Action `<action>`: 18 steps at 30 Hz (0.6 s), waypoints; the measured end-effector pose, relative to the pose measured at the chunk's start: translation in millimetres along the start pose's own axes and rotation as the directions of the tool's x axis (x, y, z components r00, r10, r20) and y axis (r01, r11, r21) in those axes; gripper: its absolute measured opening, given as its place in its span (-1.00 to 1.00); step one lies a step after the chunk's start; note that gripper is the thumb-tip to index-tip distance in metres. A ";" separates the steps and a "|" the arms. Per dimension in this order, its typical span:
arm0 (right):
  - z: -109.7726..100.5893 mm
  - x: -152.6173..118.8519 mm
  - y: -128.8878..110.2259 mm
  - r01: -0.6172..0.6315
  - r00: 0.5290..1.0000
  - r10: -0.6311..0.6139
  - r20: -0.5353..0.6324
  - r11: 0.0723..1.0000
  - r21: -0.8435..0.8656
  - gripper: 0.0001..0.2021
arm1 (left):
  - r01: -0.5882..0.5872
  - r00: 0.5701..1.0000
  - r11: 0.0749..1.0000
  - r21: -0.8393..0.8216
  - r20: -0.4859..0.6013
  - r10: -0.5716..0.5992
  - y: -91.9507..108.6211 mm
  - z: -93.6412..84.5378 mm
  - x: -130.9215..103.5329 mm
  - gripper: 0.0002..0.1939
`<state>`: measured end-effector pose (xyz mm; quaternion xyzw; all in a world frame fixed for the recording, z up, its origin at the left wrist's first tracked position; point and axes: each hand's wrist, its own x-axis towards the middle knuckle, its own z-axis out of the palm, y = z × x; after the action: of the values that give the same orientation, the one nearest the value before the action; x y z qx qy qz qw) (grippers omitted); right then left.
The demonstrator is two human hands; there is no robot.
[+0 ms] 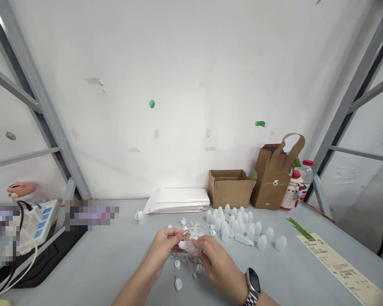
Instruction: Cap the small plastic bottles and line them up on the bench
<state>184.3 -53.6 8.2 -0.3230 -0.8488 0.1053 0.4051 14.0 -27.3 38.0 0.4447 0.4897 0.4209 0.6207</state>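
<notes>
Both hands meet over the grey table around a small translucent plastic bottle point(191, 247), lying roughly level, with a white end to the left. My left hand point(166, 243) is closed on that white end between thumb and fingers. Wrapped round the bottle's other end is my right hand point(214, 258), with a watch on the wrist. A heap of white caps with thin cords point(196, 229) lies under and behind the hands, partly hidden by them. A loose white cap point(178, 284) lies nearer the front. Several frosted bottles point(238, 225) stand to the right, and one bottle point(244, 240) lies on its side.
White packets point(178, 200) are stacked by the wall, beside an open cardboard box point(230, 189) and a brown paper bag point(271, 182). A capped bottle point(141, 218) stands left of centre. A printed paper strip point(341, 267) lies at right; a power strip point(43, 225) at left.
</notes>
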 end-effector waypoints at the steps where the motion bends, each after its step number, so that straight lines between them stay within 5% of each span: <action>1: 0.5 -0.4 0.0 0.013 1.000 -0.013 -0.013 1.000 0.004 -0.68 | 0.012 1.000 1.000 -0.012 0.010 -0.012 0.3 -0.1 -0.6 -0.71; 7: 1.7 -1.2 0.0 0.062 0.998 -0.063 -0.017 0.998 -0.018 -0.65 | 0.029 0.999 0.999 -0.025 0.019 -0.028 2.3 0.1 -3.0 -0.73; 14: -4.6 3.6 -2.0 0.009 0.994 -0.030 -0.103 0.981 -0.193 -0.77 | -0.312 0.942 0.950 -0.009 -0.136 0.308 3.8 6.3 -3.9 -0.77; 18: -5.4 6.2 -2.4 0.015 0.989 -0.057 -0.133 0.953 -0.302 -0.77 | -0.333 0.938 0.942 0.026 -0.088 0.334 4.6 7.0 -5.0 -0.82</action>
<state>184.4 -52.0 16.6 -0.3718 -0.8300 -0.0551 0.4121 19.7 -31.8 44.5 0.5051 0.4371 0.5372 0.5150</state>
